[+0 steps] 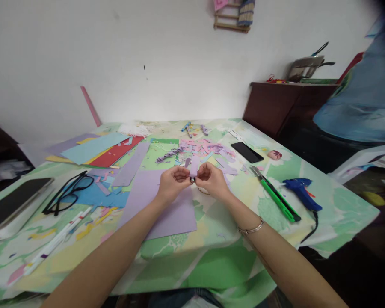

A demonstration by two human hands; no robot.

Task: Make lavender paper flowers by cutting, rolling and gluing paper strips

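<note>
Between my two hands, a small strip of purple paper [194,166] stands raised above the table. My left hand [173,183] pinches its lower left side, and my right hand [212,179] pinches the lower right, fingertips almost meeting. Something small and dark shows at the fingertips, too small to make out. Below the left hand lies a large purple sheet [176,216]. Pink and purple paper scraps [202,147] are heaped just beyond the hands. A patterned purple paper roll [168,155] rests left of that heap.
To the right lie a green utility knife [277,196] with its blade out, a blue glue gun [303,192] with a cord, and a black phone [247,152]. Leftward are eyeglasses [69,192], another phone [17,201], white sticks [57,239] and stacked coloured sheets [94,147].
</note>
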